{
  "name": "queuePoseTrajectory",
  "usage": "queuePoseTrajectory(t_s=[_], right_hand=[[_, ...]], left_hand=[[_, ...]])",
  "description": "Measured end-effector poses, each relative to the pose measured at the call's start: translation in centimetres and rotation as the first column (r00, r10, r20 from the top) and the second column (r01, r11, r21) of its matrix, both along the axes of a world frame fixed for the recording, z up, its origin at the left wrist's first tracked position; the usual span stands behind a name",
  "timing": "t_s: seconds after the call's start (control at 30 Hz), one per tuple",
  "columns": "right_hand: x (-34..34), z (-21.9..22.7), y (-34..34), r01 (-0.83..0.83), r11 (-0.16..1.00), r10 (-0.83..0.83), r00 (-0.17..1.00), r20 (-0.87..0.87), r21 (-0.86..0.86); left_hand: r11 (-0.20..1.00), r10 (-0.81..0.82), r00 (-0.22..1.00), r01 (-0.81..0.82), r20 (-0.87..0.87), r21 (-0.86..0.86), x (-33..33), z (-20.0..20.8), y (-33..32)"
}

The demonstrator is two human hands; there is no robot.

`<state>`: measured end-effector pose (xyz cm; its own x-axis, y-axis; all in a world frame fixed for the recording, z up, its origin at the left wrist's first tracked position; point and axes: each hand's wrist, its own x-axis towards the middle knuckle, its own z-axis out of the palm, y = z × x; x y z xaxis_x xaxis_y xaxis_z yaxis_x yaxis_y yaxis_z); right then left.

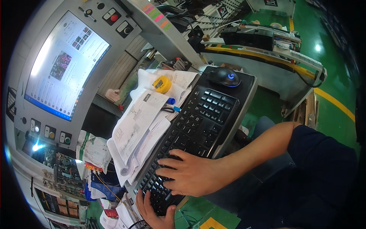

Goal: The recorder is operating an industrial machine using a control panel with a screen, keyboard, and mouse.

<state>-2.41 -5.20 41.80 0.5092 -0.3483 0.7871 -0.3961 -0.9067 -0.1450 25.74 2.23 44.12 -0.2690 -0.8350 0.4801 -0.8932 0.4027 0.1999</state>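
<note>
A black keyboard (pixel 183 141) lies slanted across a narrow shelf in front of me. My right hand (pixel 194 173) rests over its middle keys, fingers spread and holding nothing. At the keyboard's lower left end, my left hand (pixel 154 212) touches the keys with its fingers apart; its wrist runs out of view at the bottom edge. Beyond the keyboard's far right end sits a black mouse (pixel 224 77), touched by neither hand. A lit screen (pixel 66 66) in a grey machine panel shows a page with a picture of pink flowers.
Paper drawings (pixel 139 122) lie along the keyboard's left side, with a yellow tape measure (pixel 162 84) and a blue-capped pen (pixel 171 101) on them. Round buttons and switches line the panel (pixel 85 126). Machine frames with a yellow rail (pixel 263 56) stand behind, over a green floor (pixel 335 126).
</note>
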Motion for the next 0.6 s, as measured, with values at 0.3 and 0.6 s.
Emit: queuePoseTrajectory(t_s=[0.3, 0.6], right_hand=[[-1.6, 0.1, -1.1, 0.162, 0.987, -0.162, 0.987, -0.004, 0.014], [-1.7, 0.1, 0.4, 0.017, 0.999, -0.018, 1.0, 0.017, 0.042]], left_hand=[[0.999, 0.036, 0.997, -0.037, -0.063, -0.013, -0.4, -0.2, 0.4], [0.999, 0.051, 0.997, -0.052, -0.055, -0.015, -0.4, -0.3, 0.5]])
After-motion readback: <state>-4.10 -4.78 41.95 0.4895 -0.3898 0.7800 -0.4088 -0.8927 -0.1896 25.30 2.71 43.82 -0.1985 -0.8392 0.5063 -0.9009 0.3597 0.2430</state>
